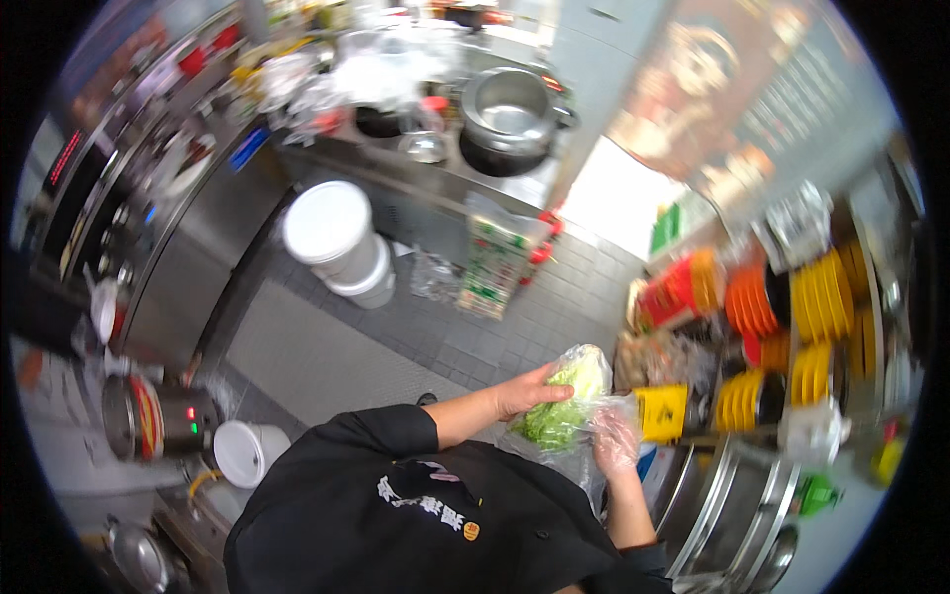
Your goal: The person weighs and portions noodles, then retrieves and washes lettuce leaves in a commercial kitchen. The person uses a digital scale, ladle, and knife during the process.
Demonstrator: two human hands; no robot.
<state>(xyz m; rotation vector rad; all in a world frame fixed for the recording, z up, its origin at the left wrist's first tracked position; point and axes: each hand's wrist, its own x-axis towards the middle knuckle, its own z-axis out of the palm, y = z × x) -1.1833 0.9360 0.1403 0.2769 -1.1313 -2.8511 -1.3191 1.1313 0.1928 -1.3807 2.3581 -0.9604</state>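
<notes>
A head of leafy green lettuce (560,405), pale at its upper end, is in front of my chest with clear plastic around it. My left hand (531,392) grips it from the left, thumb across the leaves. To its right, my right hand (616,436) is covered by clear thin plastic and holds the clear plastic bag (588,464) beside the lettuce. Whether a glove or the bag covers those fingers is hard to tell. Loose plastic hangs below the leaves against my dark shirt.
Shelves at right carry stacked yellow dishes (820,297) and orange dishes (751,301). Ahead, a large metal pot (512,111) stands on the steel counter. White lidded buckets (326,223) and a printed plastic bag (496,260) sit on the tiled floor, near a grey mat (319,356).
</notes>
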